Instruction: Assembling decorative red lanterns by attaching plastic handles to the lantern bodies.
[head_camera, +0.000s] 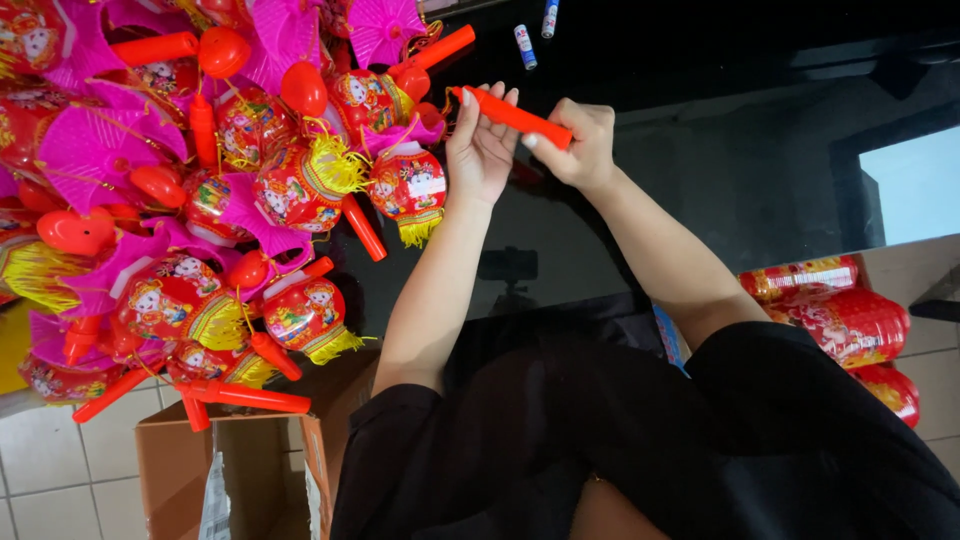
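Dark glossy tabletop (700, 180), lanterns (200, 190) heaped at one side. Both hands grip one red stick (512, 117) above it: left hand (482, 150) curled round its end, right hand (580, 145) pinching the other, keeping it level.

Plain red stick (512, 117) — lanterns (300, 185) red, pink (yellow-fringed); black table (720, 150).

Glossy black table (760, 170) fills the middle, reflecting a bright window patch at 3 o'clock. Pale tiled floor (60, 470) at 7 o'clock and 4 o'clock. Open cardboard box (175, 470) stands at 7 o'clock. Light dim overall.
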